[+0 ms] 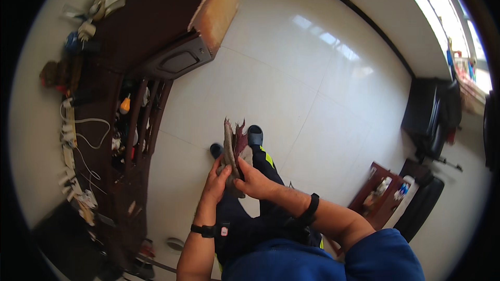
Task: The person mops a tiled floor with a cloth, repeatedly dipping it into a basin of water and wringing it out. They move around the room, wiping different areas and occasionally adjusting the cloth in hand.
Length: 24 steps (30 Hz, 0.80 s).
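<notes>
- My left hand point(212, 183) curls around the left edge of a grey cloth point(228, 143) with a ragged dark-red part.
- My right hand point(254, 181), fingers bent, grips its right side.
- The cloth is between both hands, above the pale tiled floor point(260, 93).
- A dark cabinet point(140, 31) stands leftward.

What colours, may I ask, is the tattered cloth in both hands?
The tattered cloth is brownish grey and dark maroon, clearest in the head view.

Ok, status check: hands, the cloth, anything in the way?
Left hand and right hand: both gripping frayed grey-and-maroon cloth. Cloth: held above the tiled floor, ragged end pointing forward. Nothing visibly in the way.
</notes>
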Motion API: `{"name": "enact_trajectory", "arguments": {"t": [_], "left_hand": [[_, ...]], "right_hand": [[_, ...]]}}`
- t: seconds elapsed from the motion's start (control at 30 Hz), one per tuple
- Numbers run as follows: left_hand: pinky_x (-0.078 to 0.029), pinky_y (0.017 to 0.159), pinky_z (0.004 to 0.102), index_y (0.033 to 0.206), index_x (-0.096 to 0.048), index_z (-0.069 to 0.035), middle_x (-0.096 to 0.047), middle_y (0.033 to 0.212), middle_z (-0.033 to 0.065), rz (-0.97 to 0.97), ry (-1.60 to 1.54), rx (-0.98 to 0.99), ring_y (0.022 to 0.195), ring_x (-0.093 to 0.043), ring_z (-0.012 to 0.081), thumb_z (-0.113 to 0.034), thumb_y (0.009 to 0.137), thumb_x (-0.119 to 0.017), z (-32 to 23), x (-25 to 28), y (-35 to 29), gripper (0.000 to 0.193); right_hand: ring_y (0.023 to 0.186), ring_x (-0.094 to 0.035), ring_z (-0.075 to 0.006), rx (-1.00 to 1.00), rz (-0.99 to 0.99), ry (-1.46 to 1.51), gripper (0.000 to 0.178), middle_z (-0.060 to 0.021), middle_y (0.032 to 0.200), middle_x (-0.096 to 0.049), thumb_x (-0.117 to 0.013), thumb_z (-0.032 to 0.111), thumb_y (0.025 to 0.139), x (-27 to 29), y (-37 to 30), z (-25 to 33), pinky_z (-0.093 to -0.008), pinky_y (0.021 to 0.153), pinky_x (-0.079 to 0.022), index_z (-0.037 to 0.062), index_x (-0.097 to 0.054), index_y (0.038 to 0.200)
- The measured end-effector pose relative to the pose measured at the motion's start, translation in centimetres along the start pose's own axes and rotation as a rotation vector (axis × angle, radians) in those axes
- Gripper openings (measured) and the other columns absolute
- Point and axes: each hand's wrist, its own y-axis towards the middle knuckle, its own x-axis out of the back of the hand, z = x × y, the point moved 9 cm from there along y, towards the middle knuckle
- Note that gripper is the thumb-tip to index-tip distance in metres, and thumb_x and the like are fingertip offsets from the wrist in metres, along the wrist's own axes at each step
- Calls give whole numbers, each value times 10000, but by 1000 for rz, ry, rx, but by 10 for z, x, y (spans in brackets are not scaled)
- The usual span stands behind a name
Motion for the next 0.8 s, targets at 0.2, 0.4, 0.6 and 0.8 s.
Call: {"name": "enact_trajectory", "arguments": {"t": [0.2, 0.4, 0.6, 0.8], "left_hand": [[-492, 1108, 380, 1582, -456, -34, -623, 1434, 142, 71, 8, 38, 1293, -612, 250, -158, 1017, -667, -42, -43, 28, 615], [-540, 1086, 427, 1544, -474, -38, -646, 1408, 122, 259, -167, 138, 1267, -648, 262, -167, 1019, -664, -91, -93, 40, 573], [-539, 1101, 434, 1565, -438, -34, -630, 1435, 126, 453, -101, 224, 1301, -632, 258, -159, 1036, -638, -115, -132, 22, 579], [-500, 1133, 432, 1637, -325, -37, -574, 1484, 166, 526, 266, 471, 1343, -596, 271, -196, 976, -744, -73, -171, 3, 798]], "right_hand": [[1182, -645, -444, 116, -322, -111, 619, -268, 1250, -648, -651, 73, 902, 72, -37, 23, -465, 1018, -530, -26, -482, 1489], [1010, -658, -149, -243, -770, 340, 489, -70, 1205, -708, -532, 145, 1040, 176, -95, -40, -330, 824, -598, 53, -548, 1520], [1101, -655, -222, -403, -582, 893, 643, -117, 1293, -691, -616, 502, 1057, 97, -93, -79, -412, 901, -568, 60, -523, 1514], [1205, -667, -201, 69, -623, 1368, 411, -79, 1325, -693, -560, 297, 1106, 111, -94, -49, -390, 1069, -526, 35, -591, 1421]]}}
